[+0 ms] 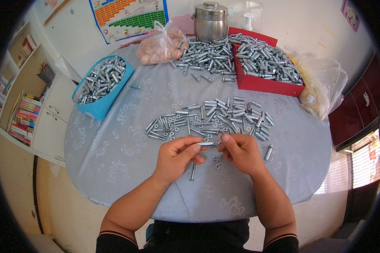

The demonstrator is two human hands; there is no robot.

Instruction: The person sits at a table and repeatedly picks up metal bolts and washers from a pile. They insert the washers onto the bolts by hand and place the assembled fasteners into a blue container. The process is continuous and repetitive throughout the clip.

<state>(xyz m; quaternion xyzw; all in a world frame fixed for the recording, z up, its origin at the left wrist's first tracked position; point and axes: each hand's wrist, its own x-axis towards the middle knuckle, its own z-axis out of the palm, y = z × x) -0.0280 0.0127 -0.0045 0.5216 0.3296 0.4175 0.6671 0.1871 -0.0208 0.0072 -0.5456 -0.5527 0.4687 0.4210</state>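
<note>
My left hand (176,157) pinches a silvery sleeve anchor bolt (206,143) between thumb and fingers, level above the table. The fingers of my right hand (243,154) close around its right end; whether they also hold a nut or washer there is hidden. Just below the hands lie a few loose nuts (217,162) and a single bolt (193,172). Beyond them spreads a loose pile of bolts, sleeves, nuts and washers (215,116). One more sleeve anchor (268,153) rests to the right of my right hand.
A blue box (101,110) of metal anchors stands at the left. At the back, a red box (270,87) is heaped with anchors beside a big loose heap (207,55). A tied plastic bag (161,46), a steel pot (211,25) and a clear bag (321,84) line the far side.
</note>
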